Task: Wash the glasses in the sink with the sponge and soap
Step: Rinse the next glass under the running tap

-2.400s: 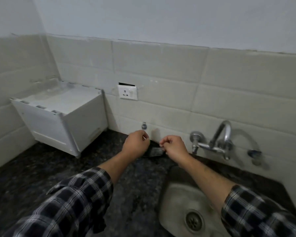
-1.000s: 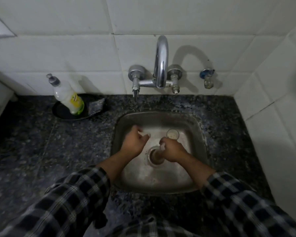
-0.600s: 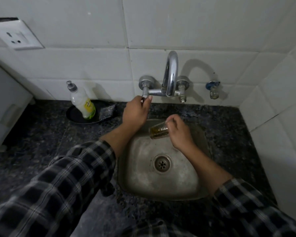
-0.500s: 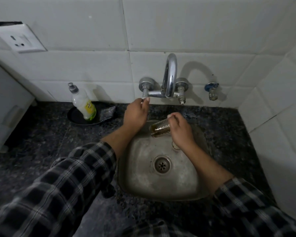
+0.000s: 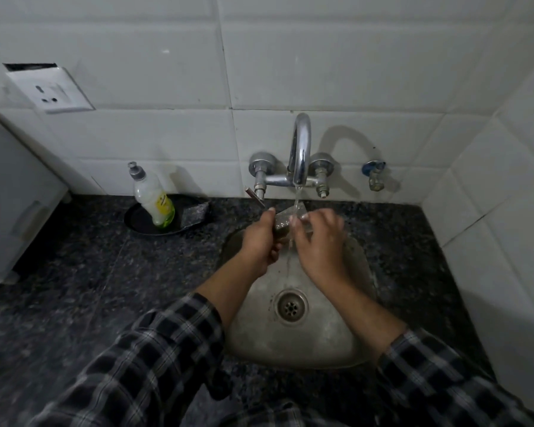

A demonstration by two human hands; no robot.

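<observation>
A small clear glass (image 5: 283, 221) with a brownish tint is tilted under the water running from the chrome tap (image 5: 299, 149). My left hand (image 5: 259, 241) grips the glass from the left, thumb on its side. From the right, my right hand (image 5: 318, 241) pinches its rim end with thumb and fingertips. Both hands are above the back of the steel sink (image 5: 361, 263). The soap bottle (image 5: 154, 201) and a dark sponge (image 5: 195, 214) sit in a black dish (image 5: 139, 224) left of the tap.
The dark granite counter (image 5: 74, 288) surrounds the sink. A white appliance (image 5: 13, 195) stands at the far left under a wall socket (image 5: 50, 87). A small valve (image 5: 373, 177) sticks out of the tiles right of the tap. A tiled side wall closes the right.
Water now runs from the spout. My left hand has left the tap handle and taken hold of the glass. The glass has moved up under the stream.
</observation>
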